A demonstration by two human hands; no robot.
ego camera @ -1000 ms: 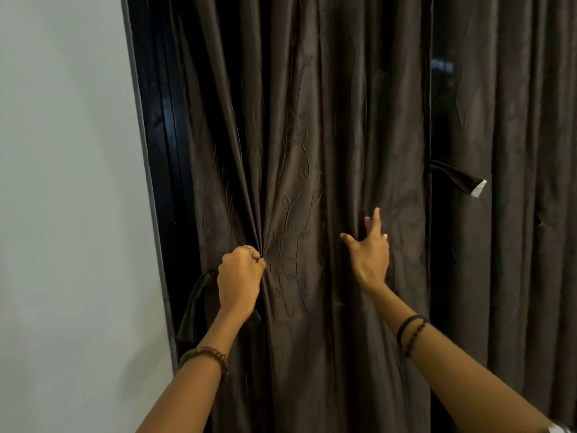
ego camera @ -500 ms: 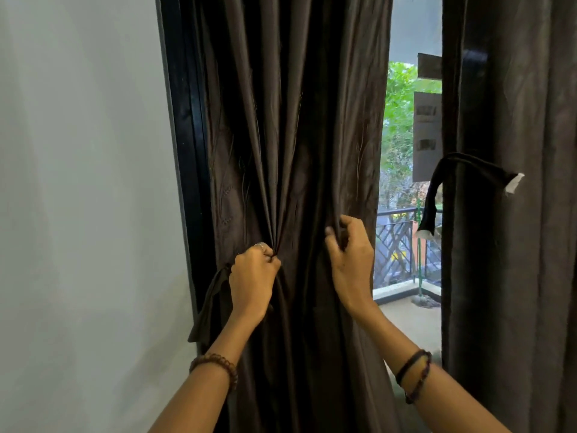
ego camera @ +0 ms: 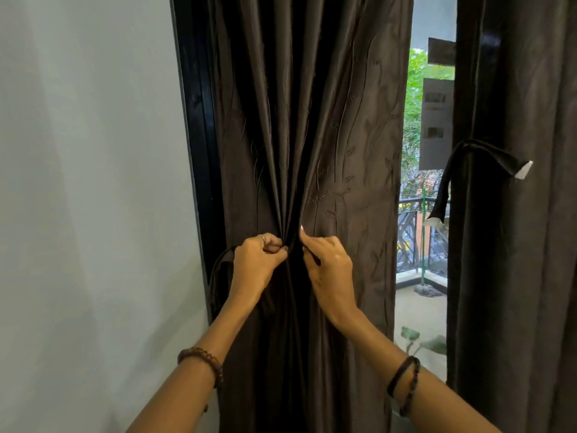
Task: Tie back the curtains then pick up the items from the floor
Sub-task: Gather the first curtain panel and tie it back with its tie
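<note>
A dark brown left curtain (ego camera: 312, 120) hangs gathered against the black window frame. My left hand (ego camera: 256, 264) grips a bunch of its folds at waist height. My right hand (ego camera: 327, 270) pinches the same bunch just to the right, the two hands almost touching. A dark tie-back strap (ego camera: 220, 276) loops out from behind my left hand at the frame. The right curtain (ego camera: 515, 245) hangs straight, with its own tie-back (ego camera: 487, 154) dangling loose, white ends showing. No floor items are in view.
A white wall (ego camera: 87, 214) fills the left. Between the curtains a gap shows a balcony floor (ego camera: 418, 314), a dark railing (ego camera: 415, 232), greenery and a plant's leaves low down.
The left curtain has been pulled leftward, opening a gap onto the balcony. My right hand moved from flat on the cloth to gripping the folds beside my left hand.
</note>
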